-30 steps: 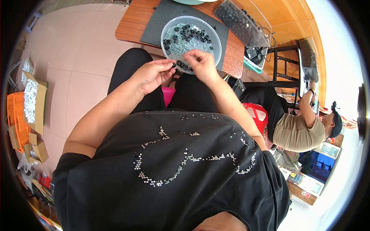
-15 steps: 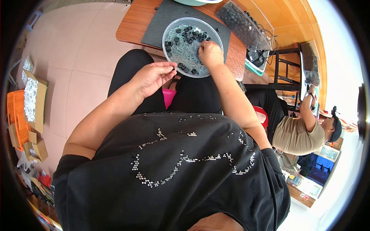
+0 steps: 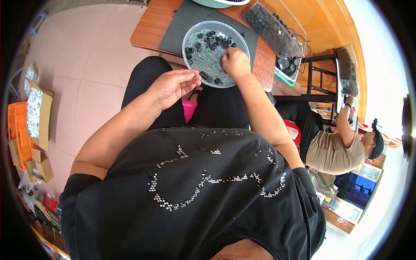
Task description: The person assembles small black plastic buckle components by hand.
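A clear round basin (image 3: 185,40) sits at the near edge of the table, holding many thin silvery screws (image 3: 203,59) and small round black plastic parts (image 3: 211,40). My right hand (image 3: 236,63) is inside the basin's right side, its fingers closed and pointing down at the screws; its fingertips are hidden. At the basin's near-left rim my left hand (image 3: 173,88) is turned partly palm up, thumb and forefinger pinched together. Whatever lies between those fingertips is too small to make out. Several black parts (image 3: 208,78) lie close beside them, inside the near rim.
Under the basin is a dark mat (image 3: 177,34) on the brown table (image 3: 149,30). A clear bin of black parts (image 3: 271,30) stands at the back right, a pale green basin (image 3: 216,3) behind. A co-worker (image 3: 336,151) sits at right. Boxes (image 3: 43,117) stand far left.
The small black part seen at my left fingertips is no longer distinct there, and the fingers have shifted slightly. My right hand stays in the basin with hardly any movement.
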A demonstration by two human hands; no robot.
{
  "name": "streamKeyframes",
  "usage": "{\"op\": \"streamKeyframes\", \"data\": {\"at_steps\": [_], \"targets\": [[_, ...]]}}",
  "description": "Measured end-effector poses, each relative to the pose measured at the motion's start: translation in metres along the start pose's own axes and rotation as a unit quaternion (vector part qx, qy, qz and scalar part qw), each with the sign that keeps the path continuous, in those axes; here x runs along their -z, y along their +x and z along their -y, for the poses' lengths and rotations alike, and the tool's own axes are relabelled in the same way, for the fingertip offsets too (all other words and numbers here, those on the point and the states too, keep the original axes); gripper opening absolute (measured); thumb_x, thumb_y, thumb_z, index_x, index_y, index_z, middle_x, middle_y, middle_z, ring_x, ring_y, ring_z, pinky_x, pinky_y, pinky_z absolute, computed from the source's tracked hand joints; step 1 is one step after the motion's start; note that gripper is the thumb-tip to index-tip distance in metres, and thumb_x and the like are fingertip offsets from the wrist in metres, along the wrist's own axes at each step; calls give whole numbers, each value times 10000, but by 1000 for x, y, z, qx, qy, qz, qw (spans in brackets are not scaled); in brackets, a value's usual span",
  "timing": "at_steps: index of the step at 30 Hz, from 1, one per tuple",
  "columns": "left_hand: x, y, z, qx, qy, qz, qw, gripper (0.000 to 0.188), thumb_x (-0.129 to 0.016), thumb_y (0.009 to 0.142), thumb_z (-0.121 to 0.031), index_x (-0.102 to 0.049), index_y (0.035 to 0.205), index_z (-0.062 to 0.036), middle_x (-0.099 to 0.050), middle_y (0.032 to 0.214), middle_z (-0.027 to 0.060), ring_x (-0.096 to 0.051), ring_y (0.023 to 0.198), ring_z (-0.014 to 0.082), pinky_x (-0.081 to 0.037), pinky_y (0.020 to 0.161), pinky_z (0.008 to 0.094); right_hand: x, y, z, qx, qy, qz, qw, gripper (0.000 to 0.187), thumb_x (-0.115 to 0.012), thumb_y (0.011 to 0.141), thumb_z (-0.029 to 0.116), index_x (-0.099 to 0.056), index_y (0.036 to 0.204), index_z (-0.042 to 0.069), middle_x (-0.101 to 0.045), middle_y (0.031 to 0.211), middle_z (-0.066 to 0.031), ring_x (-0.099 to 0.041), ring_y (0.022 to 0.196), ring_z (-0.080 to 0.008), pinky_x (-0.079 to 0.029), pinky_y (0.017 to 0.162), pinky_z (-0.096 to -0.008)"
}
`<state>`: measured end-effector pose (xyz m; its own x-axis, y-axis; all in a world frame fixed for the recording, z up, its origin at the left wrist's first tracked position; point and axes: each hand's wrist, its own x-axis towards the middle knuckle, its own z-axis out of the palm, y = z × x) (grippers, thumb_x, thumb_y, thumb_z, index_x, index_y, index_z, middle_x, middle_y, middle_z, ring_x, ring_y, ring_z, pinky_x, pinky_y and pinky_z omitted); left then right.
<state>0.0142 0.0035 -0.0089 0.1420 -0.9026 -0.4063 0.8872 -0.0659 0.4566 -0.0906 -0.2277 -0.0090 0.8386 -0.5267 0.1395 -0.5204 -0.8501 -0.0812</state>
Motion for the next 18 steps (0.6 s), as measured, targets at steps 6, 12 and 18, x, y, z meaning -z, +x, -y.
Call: {"op": "streamKeyframes", "data": {"at_steps": [6,12,18], "targets": [[5,1,-2,-19,-8,-5,1000,224,-573,903,-87,-586,1106,7,-630,938,59,-612,847,116,-508,765,214,9,-4,-8,-157,380,-12,911,65,-660,753,79,-632,745,20,-616,656,-34,-569,601,-100,-456,583,-255],[5,3,0,-9,7,-28,1000,176,-583,908,-127,-585,1065,-47,-614,885,25,-594,795,92,-510,707,218,22,-8,1,-160,565,1,809,83,-623,778,-18,-642,850,15,-621,700,-4,-536,583,-73,-428,539,-216],[4,2,-2,-27,28,-29,999,147,-600,906,-158,-584,1028,-76,-610,864,-2,-586,788,84,-488,704,219,38,-28,46,-147,646,69,746,121,-644,793,-23,-633,910,2,-645,767,-23,-553,636,-69,-443,587,-199]]}}
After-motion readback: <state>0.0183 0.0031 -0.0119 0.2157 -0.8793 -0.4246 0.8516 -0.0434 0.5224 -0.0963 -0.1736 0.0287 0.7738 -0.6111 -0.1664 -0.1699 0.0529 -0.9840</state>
